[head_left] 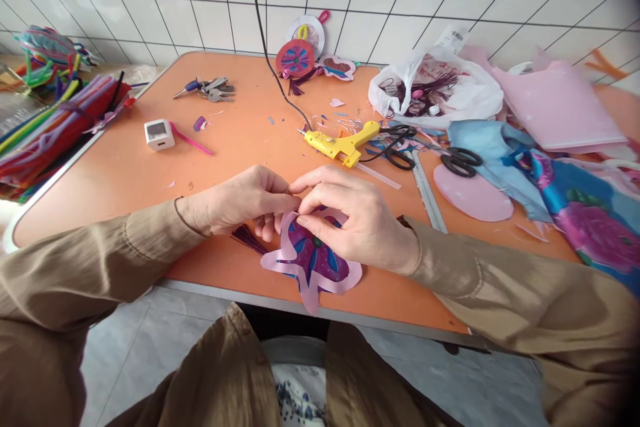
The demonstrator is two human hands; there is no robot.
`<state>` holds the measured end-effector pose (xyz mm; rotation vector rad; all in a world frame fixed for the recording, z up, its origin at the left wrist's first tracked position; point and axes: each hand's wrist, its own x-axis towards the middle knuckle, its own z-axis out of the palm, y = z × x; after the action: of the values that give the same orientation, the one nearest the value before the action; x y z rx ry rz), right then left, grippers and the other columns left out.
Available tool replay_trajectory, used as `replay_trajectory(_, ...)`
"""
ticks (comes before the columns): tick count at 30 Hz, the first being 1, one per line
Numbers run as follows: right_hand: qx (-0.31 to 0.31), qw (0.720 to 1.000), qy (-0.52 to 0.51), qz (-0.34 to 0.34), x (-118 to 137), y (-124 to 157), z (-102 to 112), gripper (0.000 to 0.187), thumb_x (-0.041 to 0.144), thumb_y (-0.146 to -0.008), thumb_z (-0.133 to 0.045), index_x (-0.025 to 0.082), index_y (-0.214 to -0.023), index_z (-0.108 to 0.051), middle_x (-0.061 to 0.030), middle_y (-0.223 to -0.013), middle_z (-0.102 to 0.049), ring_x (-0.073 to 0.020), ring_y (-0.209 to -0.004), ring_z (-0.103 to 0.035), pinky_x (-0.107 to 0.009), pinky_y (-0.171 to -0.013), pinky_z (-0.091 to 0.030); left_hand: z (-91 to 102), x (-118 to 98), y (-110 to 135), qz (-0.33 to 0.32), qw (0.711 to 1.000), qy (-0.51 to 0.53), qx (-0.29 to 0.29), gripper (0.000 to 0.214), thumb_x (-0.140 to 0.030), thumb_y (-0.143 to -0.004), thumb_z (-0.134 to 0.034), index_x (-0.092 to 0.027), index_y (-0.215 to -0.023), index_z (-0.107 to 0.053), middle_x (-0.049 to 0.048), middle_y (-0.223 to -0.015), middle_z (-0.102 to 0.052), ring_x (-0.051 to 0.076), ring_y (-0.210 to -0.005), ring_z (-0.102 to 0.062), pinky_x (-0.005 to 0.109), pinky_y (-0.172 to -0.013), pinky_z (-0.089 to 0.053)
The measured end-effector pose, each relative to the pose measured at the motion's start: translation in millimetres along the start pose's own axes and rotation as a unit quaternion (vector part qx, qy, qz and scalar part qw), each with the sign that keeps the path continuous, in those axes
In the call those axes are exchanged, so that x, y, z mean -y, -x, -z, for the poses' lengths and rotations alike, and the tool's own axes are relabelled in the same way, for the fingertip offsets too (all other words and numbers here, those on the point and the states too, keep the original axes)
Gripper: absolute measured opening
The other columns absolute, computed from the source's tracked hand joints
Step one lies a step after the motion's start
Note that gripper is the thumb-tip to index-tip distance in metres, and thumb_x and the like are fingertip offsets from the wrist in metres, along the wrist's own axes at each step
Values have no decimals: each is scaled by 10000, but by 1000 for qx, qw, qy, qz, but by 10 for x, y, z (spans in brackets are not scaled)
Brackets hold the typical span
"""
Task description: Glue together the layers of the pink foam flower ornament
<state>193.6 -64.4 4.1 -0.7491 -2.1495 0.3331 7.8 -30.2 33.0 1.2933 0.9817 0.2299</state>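
Observation:
A star-shaped fabric ornament [313, 257] with a pink border and a purple and blue flower-like centre is held low over the front of the orange table. My right hand [357, 220] covers its upper right part, thumb and fingers pinching the pink border. My left hand [247, 200] is closed at its upper left edge, the fingertips meeting those of the right; what lies exactly between them is hidden. Below the left hand, a dark purple tassel [249, 239] sticks out beside the ornament.
A yellow glue gun [343, 143] lies behind my hands, its cord rising past the tiled wall. Black-handled scissors [461, 161], fabric scraps and a white plastic bag [435, 97] are to the right. Keys [213, 88], a white charger [159, 135] and pipe cleaners [60, 123] are left.

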Motion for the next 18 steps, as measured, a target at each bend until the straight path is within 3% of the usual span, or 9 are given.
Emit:
replay_trajectory(7, -25, 997, 36, 60, -11, 38, -28, 154, 98, -840, -563, 196, -723, -579, -82, -1015, -689, -188, -902, -648, -364, -777, -552, -26, -10, -2, -1, 999, -16, -28, 198, -179, -754, -633, -128, -563, -617, -16, -433, -584, 60, -339, -512, 132, -359, -413)
replay_trajectory(18, -40, 996, 36, 74, -11, 59, -65, 156, 65, -825, -573, 181, -721, -570, -97, -994, -688, -190, -885, -654, -364, -757, -565, -67, -11, -4, 7, 999, -29, -46, 166, -156, -733, -648, -111, -576, -621, -21, -448, -591, 59, -342, -522, 124, -356, -422)
